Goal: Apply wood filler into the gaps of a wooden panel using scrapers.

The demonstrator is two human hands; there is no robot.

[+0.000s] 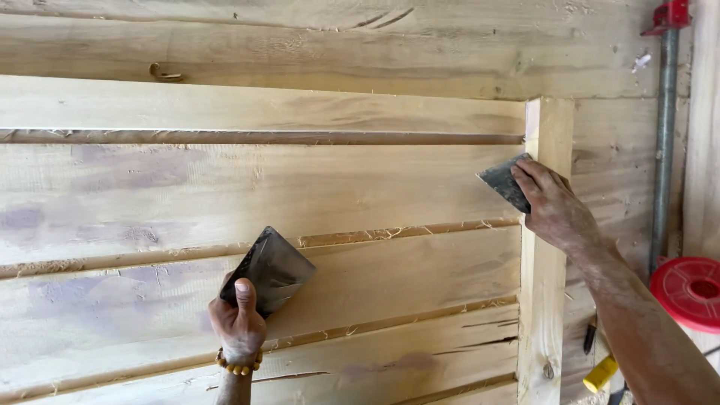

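Note:
A panel of pale wooden boards (300, 187) with grooves between them fills the view. My left hand (238, 322), with a bead bracelet on the wrist, holds a wide dark metal scraper (274, 266) flat against a lower board. My right hand (553, 206) presses a smaller dark scraper (504, 182) against a board, right beside the upright wooden post (546, 247) at the panel's right end. Greyish filler patches show on the boards at the left.
A grey metal clamp bar (664, 142) with a red head (670, 15) runs down the right side. A red round lid or reel (688, 292) sits at the right edge. A yellow-handled tool (600, 373) lies below it.

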